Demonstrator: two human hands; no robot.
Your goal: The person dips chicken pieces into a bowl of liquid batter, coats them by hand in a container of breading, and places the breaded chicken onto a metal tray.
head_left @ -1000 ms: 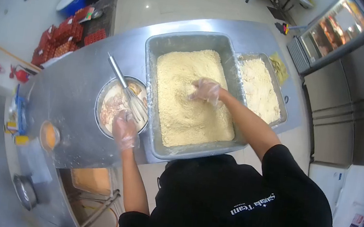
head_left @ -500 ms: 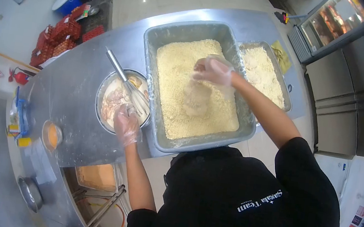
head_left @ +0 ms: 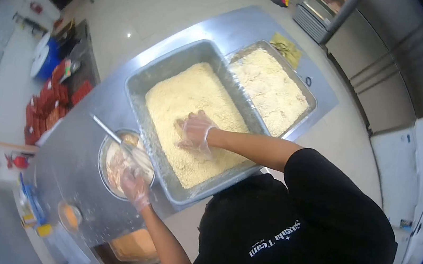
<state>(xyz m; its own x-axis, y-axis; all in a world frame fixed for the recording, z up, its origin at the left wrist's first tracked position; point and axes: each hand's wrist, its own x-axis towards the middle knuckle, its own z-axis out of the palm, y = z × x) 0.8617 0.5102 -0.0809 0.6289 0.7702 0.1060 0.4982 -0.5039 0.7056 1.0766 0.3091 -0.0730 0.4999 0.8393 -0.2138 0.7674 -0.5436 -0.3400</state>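
Breading crumbs (head_left: 184, 96) fill the large steel pan (head_left: 141, 77) on the steel counter (head_left: 68, 145). Right hand (head_left: 195, 131), gloved, presses flat into the crumbs, fingers spread and released. Left hand (head_left: 134, 188), gloved, rests at the near rim of the round bowl (head_left: 108, 148) of battered meat beside the pan; its grip cannot be determined. Whisk (head_left: 114, 138) leans in the bowl.
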